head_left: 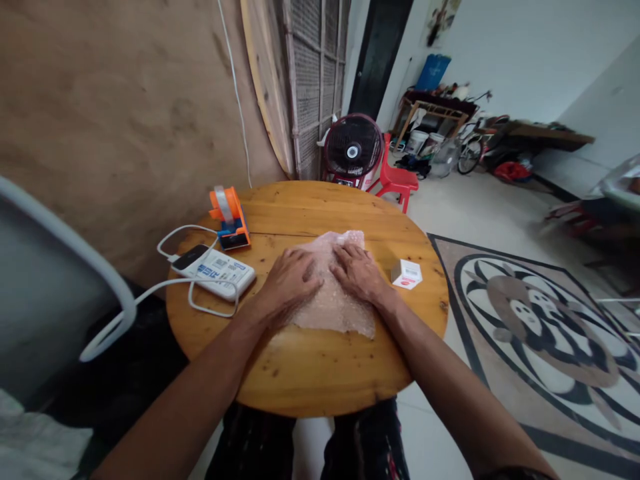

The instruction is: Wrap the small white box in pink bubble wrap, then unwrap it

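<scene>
Both bare forearms reached forward; the left hand and right hand lay palm-down, side by side, fingers spread flat.

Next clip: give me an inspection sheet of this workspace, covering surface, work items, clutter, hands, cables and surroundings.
Surface: round wooden table, knots showing in the boards.
Work items: pink bubble-wrap sheet, lying flat on the table.
Clutter: orange and blue tape dispenser; white power bank with a black phone on it; small white box with red print.
Hands: left hand and right hand pressed palm-down on the sheet, no closed grip.
Cables: white cable looped around the power bank.
Surroundings: dark floor fan, red plastic chair, patterned floor.
</scene>
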Available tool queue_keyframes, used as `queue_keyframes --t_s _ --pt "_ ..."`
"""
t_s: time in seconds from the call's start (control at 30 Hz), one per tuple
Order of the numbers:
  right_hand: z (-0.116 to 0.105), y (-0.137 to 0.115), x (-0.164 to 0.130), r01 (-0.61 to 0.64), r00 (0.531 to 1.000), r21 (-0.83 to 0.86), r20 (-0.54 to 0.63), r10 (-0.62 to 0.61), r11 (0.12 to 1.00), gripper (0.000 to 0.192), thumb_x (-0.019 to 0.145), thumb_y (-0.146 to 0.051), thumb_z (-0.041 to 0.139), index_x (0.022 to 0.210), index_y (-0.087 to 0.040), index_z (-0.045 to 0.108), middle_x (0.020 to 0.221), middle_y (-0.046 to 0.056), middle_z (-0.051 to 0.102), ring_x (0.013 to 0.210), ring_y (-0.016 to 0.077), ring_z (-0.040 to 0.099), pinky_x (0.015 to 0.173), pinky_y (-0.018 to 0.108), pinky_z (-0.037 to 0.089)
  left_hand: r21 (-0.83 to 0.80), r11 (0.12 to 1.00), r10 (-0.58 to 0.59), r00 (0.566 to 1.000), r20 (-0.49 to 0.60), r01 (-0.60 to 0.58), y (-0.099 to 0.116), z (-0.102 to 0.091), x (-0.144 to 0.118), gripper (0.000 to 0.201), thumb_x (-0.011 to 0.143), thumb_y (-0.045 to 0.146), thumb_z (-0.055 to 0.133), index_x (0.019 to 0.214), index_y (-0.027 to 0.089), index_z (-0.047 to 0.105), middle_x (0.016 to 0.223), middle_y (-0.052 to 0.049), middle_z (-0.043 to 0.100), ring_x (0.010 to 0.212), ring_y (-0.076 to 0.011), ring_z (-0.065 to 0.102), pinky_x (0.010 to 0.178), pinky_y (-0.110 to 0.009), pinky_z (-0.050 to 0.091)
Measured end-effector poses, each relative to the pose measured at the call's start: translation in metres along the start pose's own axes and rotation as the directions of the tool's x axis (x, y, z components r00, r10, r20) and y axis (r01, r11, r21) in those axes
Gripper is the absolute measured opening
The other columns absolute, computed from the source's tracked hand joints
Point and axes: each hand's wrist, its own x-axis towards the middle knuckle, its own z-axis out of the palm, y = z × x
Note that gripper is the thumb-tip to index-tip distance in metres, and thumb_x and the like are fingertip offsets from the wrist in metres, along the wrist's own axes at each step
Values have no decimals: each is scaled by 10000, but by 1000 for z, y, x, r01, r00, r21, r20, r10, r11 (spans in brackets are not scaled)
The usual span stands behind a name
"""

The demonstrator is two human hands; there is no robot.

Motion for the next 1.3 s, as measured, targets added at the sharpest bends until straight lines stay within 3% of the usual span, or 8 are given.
queue_keyframes --t_s 0.2,0.33,0.47,0.57,0.7,0.83,1.13,1.3 --pt "-5 12 -2 41 995 102 91 -50 994 584 944 -364 399 1487 -157 336 1566 125 300 1441 269 262 1154 478 223 127 991 -35 999 -2 35 -2 -1 1 259 916 360 430 1011 183 594 1148 -108 620 1063 -275 505 947 -429 415" --pt "-3 17 -1 69 993 112 87 -79 991 568 940 -325 395 1476 -142 358 1564 140 298 1445 264 254 1161 469 207 208 978 -37 997 62 24 7 -8 1 225 906 296 427 978 171 600 1108 -121 635 1013 -285 528 898 -439 445" --pt "0 21 1 93 991 116 86 -103 989 572 929 -316 409 1473 -146 369 1554 140 319 1435 278 271 1156 469 215 279 955 66 988 136 -103 22 -15 7 228 881 214 428 985 142 617 1136 -150 627 1103 -310 517 959 -463 430" --pt "-1 22 1 84 991 122 95 -96 989 569 924 -307 405 1471 -152 374 1562 129 306 1440 282 264 1153 476 224 213 950 188 963 194 -228 22 -7 16 324 904 196 383 1143 134 592 1306 -145 564 1267 -270 456 1084 -418 360" --pt "-2 18 -1 57 995 119 70 -65 991 569 910 -283 411 1459 -139 388 1555 132 319 1438 278 270 1154 460 231 134 983 102 979 175 -127 2 10 21 496 927 349 404 1356 107 461 1469 -166 431 1377 -281 367 1159 -431 278" --pt "-1 15 0 2 999 88 49 -7 996 580 923 -342 414 1459 -122 382 1552 151 318 1435 294 271 1149 463 236 118 990 47 979 201 -72 -11 17 18 616 921 460 414 1433 119 389 1550 -162 313 1447 -311 243 1182 -484 208" --pt "-2 15 0 -38 999 33 -21 39 999 564 943 -423 414 1438 -153 396 1531 141 359 1393 310 336 1100 486 286 146 989 -58 974 217 26 -10 12 21 667 883 561 444 1441 199 395 1569 -147 278 1450 -378 209 1145 -552 230" --pt "-10 8 -4 84 981 -54 -172 -92 995 424 956 -332 414 1312 -130 522 1444 150 476 1344 296 380 1059 451 304 147 989 -61 981 182 35 -11 11 21 691 870 569 450 1433 171 405 1559 -135 307 1440 -359 239 1154 -517 232"
